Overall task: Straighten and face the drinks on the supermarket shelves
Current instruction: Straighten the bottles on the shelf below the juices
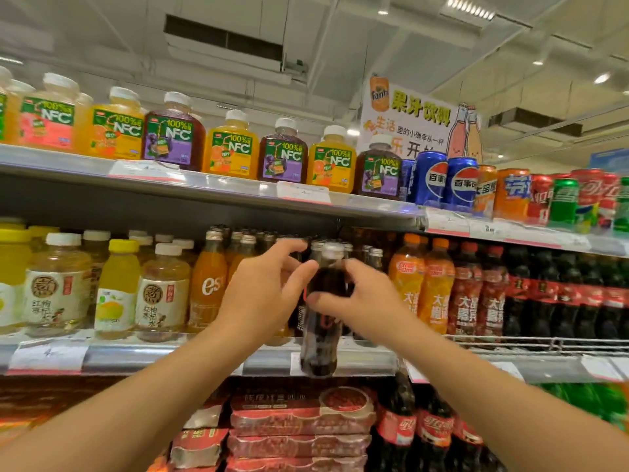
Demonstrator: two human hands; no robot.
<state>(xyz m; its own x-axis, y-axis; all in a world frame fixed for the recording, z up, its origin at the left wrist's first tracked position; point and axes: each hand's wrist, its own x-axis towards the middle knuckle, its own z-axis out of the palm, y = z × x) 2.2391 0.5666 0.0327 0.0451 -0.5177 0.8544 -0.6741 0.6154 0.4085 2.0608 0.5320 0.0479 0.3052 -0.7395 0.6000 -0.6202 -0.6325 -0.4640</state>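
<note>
Supermarket drinks aisle, middle shelf [357,361]. Dark cola bottle [321,321] upright between hands; left hand [262,294] and right hand [360,301] fingers closed on its shoulder.

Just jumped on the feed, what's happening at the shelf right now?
A person is facing drinks in a supermarket aisle. Both hands hold one dark cola bottle with a silver cap, out in front of the middle shelf: the left hand at its upper part, the right hand around its middle. Its base hangs level with the shelf's front edge, so it is not set down yet. The orange bottles to the left and the juice row on the top shelf stand upright, untouched.
</note>
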